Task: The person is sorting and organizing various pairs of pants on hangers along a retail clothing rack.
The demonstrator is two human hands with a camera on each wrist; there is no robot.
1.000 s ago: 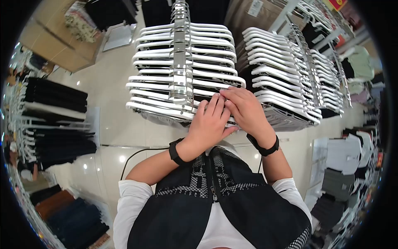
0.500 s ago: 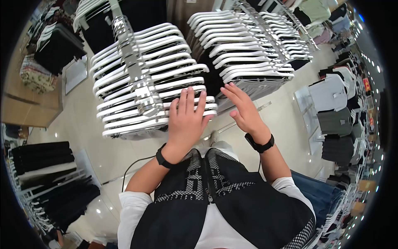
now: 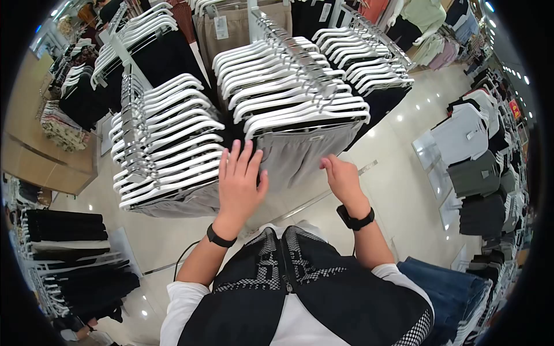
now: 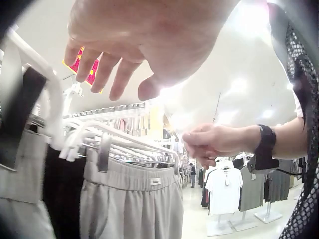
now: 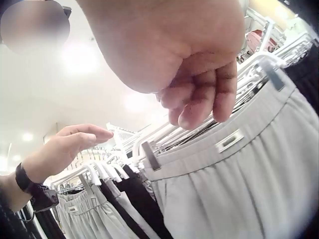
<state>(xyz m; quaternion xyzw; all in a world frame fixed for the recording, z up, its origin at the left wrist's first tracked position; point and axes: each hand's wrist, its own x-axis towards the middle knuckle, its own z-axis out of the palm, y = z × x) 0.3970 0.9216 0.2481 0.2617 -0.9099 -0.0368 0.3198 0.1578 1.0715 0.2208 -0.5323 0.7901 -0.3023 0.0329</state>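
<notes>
My left hand is stretched out with straight, slightly spread fingers beside the right ends of the left row of white hangers. It holds nothing. My right hand is off to the right, its fingers loosely bent and nothing in them. Between and beyond the hands hang light grey trousers with an elastic waistband and a small label, clipped to the front hanger of the middle row. In the right wrist view the bent fingers overlap the grey waistband. More grey trousers hang at the front of the left row.
Metal rails carry the hanger rows. A third row of white hangers stands at the back right. Grey and white shirts hang at the right, dark garments at the left, jeans at lower right. Pale tiled floor lies between.
The view has swung right, bringing the middle row in front. My hands, at first together on the left row's hangers, have come apart. My right hand's fingers have gone from straight to loosely bent.
</notes>
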